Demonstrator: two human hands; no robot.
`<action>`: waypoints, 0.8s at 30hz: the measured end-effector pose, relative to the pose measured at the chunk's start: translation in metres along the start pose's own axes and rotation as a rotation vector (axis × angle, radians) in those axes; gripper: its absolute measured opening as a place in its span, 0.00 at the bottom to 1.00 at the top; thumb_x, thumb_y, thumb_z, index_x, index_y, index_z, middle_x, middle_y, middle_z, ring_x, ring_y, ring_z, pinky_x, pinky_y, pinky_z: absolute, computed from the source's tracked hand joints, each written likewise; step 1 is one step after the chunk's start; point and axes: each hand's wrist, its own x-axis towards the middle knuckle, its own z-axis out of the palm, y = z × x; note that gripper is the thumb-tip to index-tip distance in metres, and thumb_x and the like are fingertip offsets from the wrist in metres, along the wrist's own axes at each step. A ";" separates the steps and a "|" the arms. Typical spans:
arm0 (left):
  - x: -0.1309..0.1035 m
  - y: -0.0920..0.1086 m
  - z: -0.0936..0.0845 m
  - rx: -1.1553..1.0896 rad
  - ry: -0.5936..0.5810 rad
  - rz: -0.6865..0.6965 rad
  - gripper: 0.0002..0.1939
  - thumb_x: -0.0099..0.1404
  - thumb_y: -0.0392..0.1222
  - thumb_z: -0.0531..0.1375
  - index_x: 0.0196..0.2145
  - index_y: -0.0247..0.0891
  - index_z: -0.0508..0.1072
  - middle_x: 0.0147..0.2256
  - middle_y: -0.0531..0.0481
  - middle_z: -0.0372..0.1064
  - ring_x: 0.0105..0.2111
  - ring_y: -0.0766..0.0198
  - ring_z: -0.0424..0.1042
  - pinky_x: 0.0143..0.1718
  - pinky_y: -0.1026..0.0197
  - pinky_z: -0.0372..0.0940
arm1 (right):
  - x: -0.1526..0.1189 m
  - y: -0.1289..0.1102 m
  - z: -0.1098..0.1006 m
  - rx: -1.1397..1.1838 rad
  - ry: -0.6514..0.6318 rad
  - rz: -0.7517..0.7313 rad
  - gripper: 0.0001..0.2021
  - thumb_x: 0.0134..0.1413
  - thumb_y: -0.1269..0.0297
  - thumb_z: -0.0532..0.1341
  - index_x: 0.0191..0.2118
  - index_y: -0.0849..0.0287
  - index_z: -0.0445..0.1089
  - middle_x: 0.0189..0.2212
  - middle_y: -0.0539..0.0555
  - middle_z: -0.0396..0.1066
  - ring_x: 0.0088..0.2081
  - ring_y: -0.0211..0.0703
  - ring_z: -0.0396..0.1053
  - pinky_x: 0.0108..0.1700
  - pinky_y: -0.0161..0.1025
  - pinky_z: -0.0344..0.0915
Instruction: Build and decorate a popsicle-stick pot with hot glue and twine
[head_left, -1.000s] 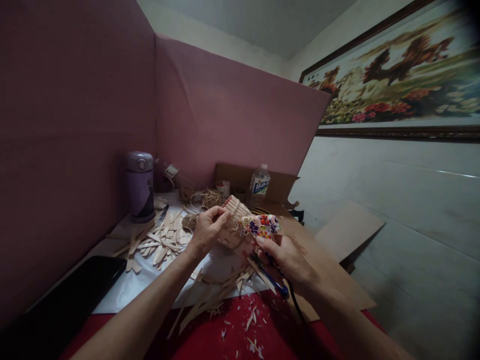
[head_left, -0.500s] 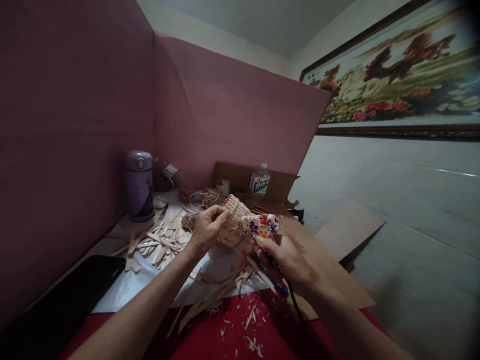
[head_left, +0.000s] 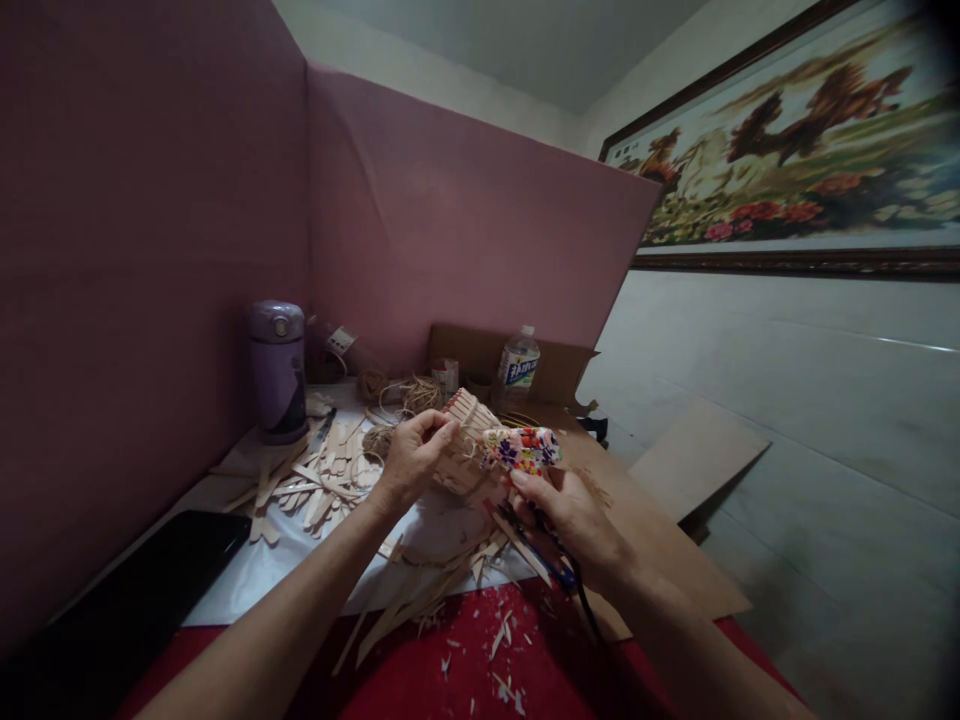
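My left hand (head_left: 424, 445) is closed in a pinch at the near left edge of a piece built from wooden craft sticks (head_left: 471, 408), with bands of twine around it. Whether a strand of twine is also between those fingertips is too small to tell. My right hand (head_left: 566, 505) is wrapped round a flower-patterned glue gun (head_left: 521, 448), whose front end points left, close to the craft-stick piece. A black cord (head_left: 589, 605) hangs down below this hand. Under it lies a blue-handled tool (head_left: 551, 568), partly hidden.
Loose craft sticks (head_left: 330, 475) are heaped on a white sheet at left, beside a purple flask (head_left: 277, 370) and a dark flat device (head_left: 180, 555). Twine balls (head_left: 421, 395) and a plastic bottle (head_left: 520, 362) stand behind. Wood scraps litter the red cloth (head_left: 420, 665); cardboard (head_left: 660, 560) lies right.
Both hands keep nearly the same place and grip. Only the black cord below my right hand has shifted slightly.
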 end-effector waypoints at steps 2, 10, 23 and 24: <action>0.000 0.000 0.000 0.007 -0.001 0.000 0.12 0.58 0.46 0.60 0.25 0.34 0.70 0.22 0.55 0.62 0.24 0.70 0.59 0.26 0.67 0.54 | 0.000 0.000 0.000 0.007 0.002 0.006 0.20 0.48 0.48 0.58 0.18 0.57 0.56 0.10 0.43 0.51 0.10 0.28 0.47 0.12 0.30 0.42; 0.000 -0.001 -0.001 -0.005 0.007 0.003 0.11 0.57 0.46 0.61 0.25 0.35 0.71 0.23 0.55 0.63 0.24 0.70 0.60 0.26 0.67 0.55 | 0.002 0.001 0.001 -0.006 0.008 -0.008 0.20 0.48 0.47 0.58 0.18 0.57 0.56 0.10 0.43 0.52 0.11 0.29 0.48 0.12 0.30 0.43; 0.000 0.001 -0.001 -0.021 0.014 -0.004 0.11 0.56 0.47 0.61 0.25 0.35 0.72 0.23 0.54 0.64 0.24 0.69 0.60 0.25 0.67 0.56 | -0.002 0.005 -0.010 0.068 -0.047 -0.132 0.21 0.54 0.47 0.57 0.20 0.59 0.60 0.13 0.44 0.54 0.12 0.28 0.49 0.13 0.30 0.43; 0.000 0.001 -0.001 -0.021 0.013 -0.006 0.11 0.56 0.47 0.61 0.25 0.35 0.72 0.23 0.54 0.64 0.24 0.69 0.60 0.25 0.67 0.56 | -0.002 0.005 -0.015 0.073 -0.018 -0.142 0.22 0.54 0.47 0.58 0.20 0.59 0.60 0.14 0.44 0.55 0.12 0.28 0.50 0.13 0.30 0.44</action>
